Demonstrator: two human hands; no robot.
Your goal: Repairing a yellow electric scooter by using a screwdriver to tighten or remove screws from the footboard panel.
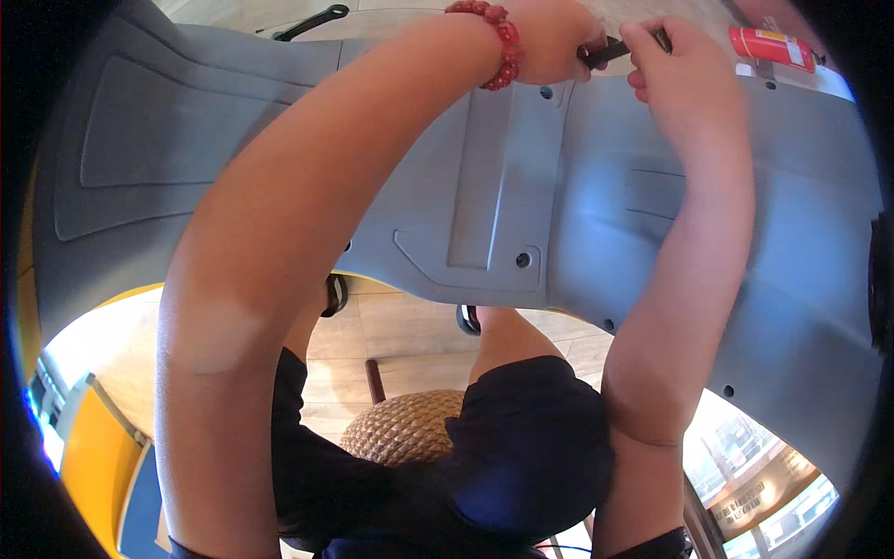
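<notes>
At the far edge of a large grey moulded plastic panel [433, 200], my two hands come close together. A short, dark, bar-like piece [613, 51] spans the small gap between them; its kind cannot be made out. My left hand [555, 42], with a red bead bracelet [507, 56] at the wrist, has its fingers closed round the left end. Thumb and bent fingers of my right hand [687, 79] grip the other end, whose dark tip shows past the knuckles. The panel has recesses and several dark screw holes, one just below my left hand.
A red fire extinguisher [773, 47] lies beyond the panel at the far right. A black handle-like part [314, 22] sticks up at the far left edge. Below are a woven stool [402, 427], wooden flooring [410, 335] and a yellow and blue item [102, 447] at lower left.
</notes>
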